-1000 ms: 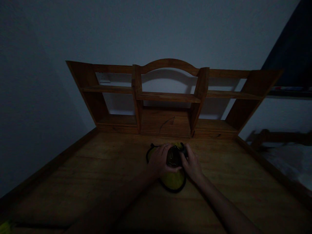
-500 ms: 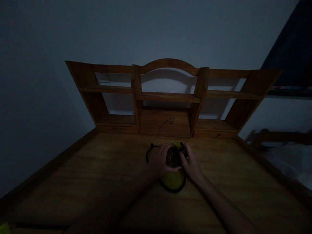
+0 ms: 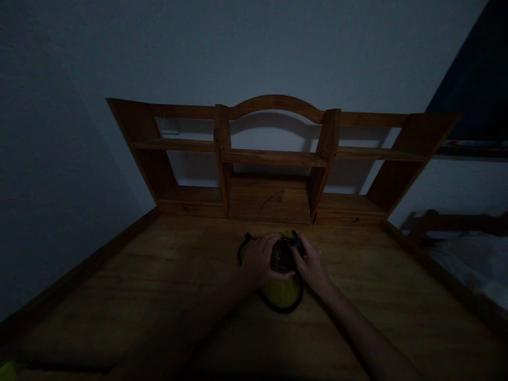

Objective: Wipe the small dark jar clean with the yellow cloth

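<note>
In the dim light, a dark, round, shiny object (image 3: 283,256) stands out between my hands; its kind is hard to make out. My left hand (image 3: 260,262) curves round its left side, thumb along the near edge. My right hand (image 3: 312,263) is closed at the right side, thumb and fingers pinching a small dark piece that I cannot identify. Beneath them a yellow-green cloth (image 3: 281,294) with black edging lies on the wooden desk (image 3: 178,280). My hands cover much of the cloth.
At the back of the desk stands a wooden shelf unit (image 3: 273,157) with several compartments, against a pale wall (image 3: 254,47). A raised wooden edge (image 3: 79,267) runs along the left. Something yellow (image 3: 7,371) shows at the bottom left corner.
Both hands stay almost where they were. The fingers of my right hand have shifted slightly at the right of the shiny object, and the black edging beside them has moved a little.
</note>
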A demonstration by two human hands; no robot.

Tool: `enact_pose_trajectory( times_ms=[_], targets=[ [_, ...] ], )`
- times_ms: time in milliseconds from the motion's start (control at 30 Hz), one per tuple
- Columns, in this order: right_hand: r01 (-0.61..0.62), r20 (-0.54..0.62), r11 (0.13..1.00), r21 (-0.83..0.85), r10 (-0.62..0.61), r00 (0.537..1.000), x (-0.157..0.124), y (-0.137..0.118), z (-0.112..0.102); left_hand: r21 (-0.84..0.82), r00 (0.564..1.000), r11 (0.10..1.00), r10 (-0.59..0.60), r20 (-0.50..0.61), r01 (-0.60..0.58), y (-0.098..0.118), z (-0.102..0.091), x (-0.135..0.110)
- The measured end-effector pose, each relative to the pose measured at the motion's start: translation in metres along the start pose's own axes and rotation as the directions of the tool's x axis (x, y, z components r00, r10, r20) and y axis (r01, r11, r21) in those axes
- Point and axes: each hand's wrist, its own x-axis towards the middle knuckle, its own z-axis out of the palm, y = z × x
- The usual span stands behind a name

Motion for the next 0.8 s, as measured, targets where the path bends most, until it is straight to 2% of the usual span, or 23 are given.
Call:
enact_pose_trajectory(
  times_ms=[200,333,500,800],
  targets=[
    [0.035,0.063,0.999,0.023,-0.037,0.997,0.0045,-0.0043,-0.0031,0.059,0.996,0.995,0.087,-0.02,-0.086,0.0008,0.0002,-0.0022],
    [0.01,0.077,0.999,0.037,-0.013,0.997,0.0041,-0.0045,-0.0012,0.048,0.991,0.991,0.129,-0.022,-0.127,0.0019,-0.0012,-0.0008],
    [0.014,0.064,0.999,0.042,-0.017,0.998,0.002,-0.0023,-0.0001,0.027,0.994,0.993,0.112,-0.006,-0.111,0.0013,-0.0009,0.0005],
    [0.103,0.103,0.99,0.096,-0.113,0.988,0.0018,-0.0041,-0.0038,0.038,0.998,0.997,0.061,-0.021,-0.06,0.002,-0.0007,-0.0009]
  ],
)
